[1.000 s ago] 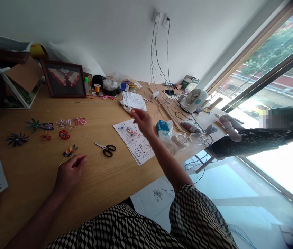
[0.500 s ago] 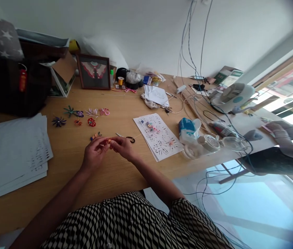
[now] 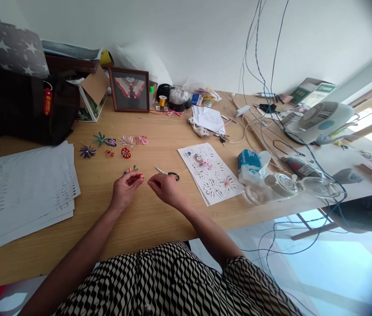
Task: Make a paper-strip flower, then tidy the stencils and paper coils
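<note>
Bench inventory, work in hand: we hold our left hand (image 3: 124, 192) and right hand (image 3: 164, 189) close together, low over the desk (image 3: 146, 228) at centre. Left fingers are pinched shut on a small orange bead (image 3: 142, 176); a thin wire (image 3: 183, 172) runs off toward 3 o'clock past the right hand, whose fingers are curled as if pinching it, tho we can't tell for sure that they close on it. Bead sits between the two hands, just above the desk. Done so far, by our reckoning: approx. six finished flowers (image 3: 115, 145) laid in a loose group at 11 o'clock of the hands, plus one small multicolour piece (image 3: 131, 169) touching distance at 12 o'clock of the left hand. Left to do, we judge: the bead piece itself, barely begun, only one bead on show. Scissors (image 3: 169, 174) lie just at 12 o'clock of the right hand, untouched. Pattern sheets (image 3: 214, 177) at 2 o'clock carry a few more beads (image 3: 200, 160). Paper stack (image 3: 24, 188) at 9 o'clock. Misc. at rear: framed picture (image 3: 130, 90), fan (image 3: 317, 120), cables.
</note>
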Demonstrator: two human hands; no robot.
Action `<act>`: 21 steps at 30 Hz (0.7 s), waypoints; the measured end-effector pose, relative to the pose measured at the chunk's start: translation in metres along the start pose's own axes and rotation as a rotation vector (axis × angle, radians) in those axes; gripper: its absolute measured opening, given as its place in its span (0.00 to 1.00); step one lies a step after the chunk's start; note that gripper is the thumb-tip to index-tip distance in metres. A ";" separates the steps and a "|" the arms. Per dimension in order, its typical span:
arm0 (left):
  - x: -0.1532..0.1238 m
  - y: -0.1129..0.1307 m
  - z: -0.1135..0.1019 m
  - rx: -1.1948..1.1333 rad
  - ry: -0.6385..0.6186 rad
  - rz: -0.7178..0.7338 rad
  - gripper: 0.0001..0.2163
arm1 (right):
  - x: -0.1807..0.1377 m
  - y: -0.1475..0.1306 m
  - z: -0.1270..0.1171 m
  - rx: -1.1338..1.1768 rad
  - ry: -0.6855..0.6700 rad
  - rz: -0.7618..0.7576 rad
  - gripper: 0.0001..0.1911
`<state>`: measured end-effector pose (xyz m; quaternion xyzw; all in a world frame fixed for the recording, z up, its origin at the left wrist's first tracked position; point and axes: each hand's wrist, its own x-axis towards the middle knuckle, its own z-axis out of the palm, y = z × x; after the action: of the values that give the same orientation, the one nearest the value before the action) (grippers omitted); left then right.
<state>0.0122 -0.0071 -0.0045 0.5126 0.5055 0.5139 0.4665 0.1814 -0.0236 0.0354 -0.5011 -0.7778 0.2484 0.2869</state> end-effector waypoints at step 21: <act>0.001 0.003 0.000 -0.071 0.005 -0.010 0.19 | 0.006 0.024 0.020 -0.036 -0.042 -0.157 0.06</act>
<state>0.0118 -0.0058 -0.0017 0.4919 0.4907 0.5305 0.4857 0.1810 -0.0106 0.0062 -0.4383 -0.8249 0.2217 0.2799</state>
